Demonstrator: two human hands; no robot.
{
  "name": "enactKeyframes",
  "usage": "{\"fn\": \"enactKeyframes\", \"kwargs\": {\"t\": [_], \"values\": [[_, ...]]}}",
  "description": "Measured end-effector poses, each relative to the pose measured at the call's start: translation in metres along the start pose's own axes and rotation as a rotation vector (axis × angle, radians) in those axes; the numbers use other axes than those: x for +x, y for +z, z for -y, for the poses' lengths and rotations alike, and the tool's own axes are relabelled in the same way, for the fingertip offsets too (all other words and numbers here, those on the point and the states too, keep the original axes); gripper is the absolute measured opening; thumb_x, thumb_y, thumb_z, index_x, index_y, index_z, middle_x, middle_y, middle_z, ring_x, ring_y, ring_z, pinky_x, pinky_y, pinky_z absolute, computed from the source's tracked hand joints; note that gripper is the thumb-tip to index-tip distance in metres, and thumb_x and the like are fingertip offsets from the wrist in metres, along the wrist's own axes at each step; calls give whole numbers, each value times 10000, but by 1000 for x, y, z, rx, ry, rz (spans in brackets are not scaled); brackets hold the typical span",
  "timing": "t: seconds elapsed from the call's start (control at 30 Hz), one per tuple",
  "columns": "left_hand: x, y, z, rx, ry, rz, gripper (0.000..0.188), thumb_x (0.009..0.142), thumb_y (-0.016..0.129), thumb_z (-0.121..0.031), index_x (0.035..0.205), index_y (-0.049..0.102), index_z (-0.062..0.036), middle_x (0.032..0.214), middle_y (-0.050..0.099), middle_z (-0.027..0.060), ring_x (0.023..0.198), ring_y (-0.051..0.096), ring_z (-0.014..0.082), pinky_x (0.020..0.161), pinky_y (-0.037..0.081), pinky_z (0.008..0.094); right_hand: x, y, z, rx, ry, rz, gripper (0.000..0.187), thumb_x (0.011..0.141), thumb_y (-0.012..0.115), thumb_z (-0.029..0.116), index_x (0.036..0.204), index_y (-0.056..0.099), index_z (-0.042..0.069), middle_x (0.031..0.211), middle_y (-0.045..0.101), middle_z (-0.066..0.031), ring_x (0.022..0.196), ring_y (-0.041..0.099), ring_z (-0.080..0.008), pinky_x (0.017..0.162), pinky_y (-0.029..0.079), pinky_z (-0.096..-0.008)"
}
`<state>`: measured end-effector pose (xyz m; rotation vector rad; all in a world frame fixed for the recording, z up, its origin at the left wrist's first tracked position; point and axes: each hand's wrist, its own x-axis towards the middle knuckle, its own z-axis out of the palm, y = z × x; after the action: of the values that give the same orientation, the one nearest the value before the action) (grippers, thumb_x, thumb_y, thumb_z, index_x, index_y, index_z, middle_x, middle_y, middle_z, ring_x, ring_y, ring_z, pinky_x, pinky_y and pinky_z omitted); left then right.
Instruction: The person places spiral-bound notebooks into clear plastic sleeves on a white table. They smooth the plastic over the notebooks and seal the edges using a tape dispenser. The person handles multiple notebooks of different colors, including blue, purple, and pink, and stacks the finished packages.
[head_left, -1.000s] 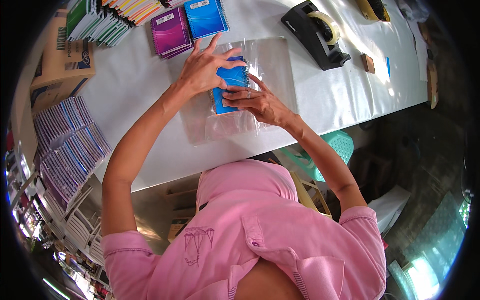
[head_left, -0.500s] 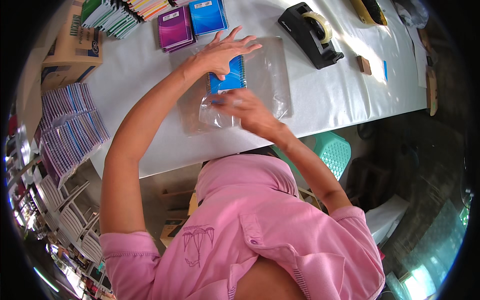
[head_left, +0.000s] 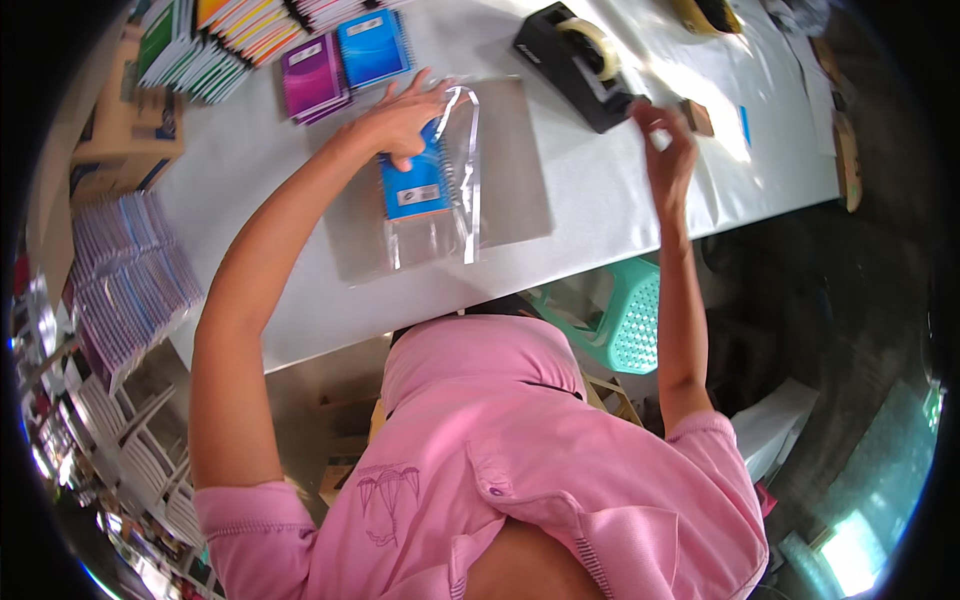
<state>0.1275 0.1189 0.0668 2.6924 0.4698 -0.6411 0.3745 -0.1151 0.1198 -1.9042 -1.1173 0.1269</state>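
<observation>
My left hand lies with its fingers spread over the upper part of a blue spiral notebook, pressing it down. The notebook is in or under a clear plastic sleeve, whose loose, shiny edge stands up along its right side. Beneath them is a flat, transparent sheet. At the front tip of a black tape dispenser, my right hand has thumb and forefinger closed in a pinch. Whatever is between those fingertips is too small to make out. A roll of tape sits in the dispenser.
Purple notebooks and another blue notebook lie beyond my left hand. Stacked notebooks and a cardboard box stand at the left. A small brown block is beside the dispenser. A green stool stands below the table edge.
My right hand has left the sleeve's lower end and moved right and away to the dispenser tip. My left hand stays on the notebook. The view has shifted slightly.
</observation>
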Motion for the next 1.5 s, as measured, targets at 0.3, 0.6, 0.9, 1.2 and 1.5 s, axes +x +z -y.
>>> {"fn": "enactKeyframes", "kwargs": {"t": [0.3,0.6,0.9,1.2,1.5], "values": [[14,-20,-23,73,-17,90,1292,410,825,42,1502,229,-304,1586,146,21,1463,-11,339,1121,127,638,88,-40,-106,15,535,504,462,724,791,444,1017,722,94,1077,674,-90,1150,570,-283,1007,454,-457],[9,-25,-25,97,7,53,1332,386,850,13,1505,209,-323,1590,114,16,1463,-11,333,1124,136,632,77,-26,-137,695,541,612,162,859,687,197,939,714,59,1301,535,-164,1215,517,-282,970,488,-509],[-3,-34,-16,66,47,34,1355,379,874,-40,1511,185,-320,1559,229,61,1460,10,352,1125,130,626,12,-13,-160,730,409,280,136,778,742,181,763,701,52,1371,451,-221,1294,414,-287,999,375,-540],[-5,-17,6,-51,96,-60,1348,361,882,-78,1512,205,-260,1567,200,54,1452,8,383,1106,150,641,24,16,-21,-46,194,519,256,720,794,271,772,718,32,960,650,-60,840,593,-188,689,430,-349],[33,-7,17,33,146,45,1207,482,828,-203,1502,195,-331,1581,124,24,1426,65,459,1064,174,722,-14,194,108,-40,204,1031,344,612,818,270,919,742,135,738,683,-86,752,679,-255,649,518,-382]]}}
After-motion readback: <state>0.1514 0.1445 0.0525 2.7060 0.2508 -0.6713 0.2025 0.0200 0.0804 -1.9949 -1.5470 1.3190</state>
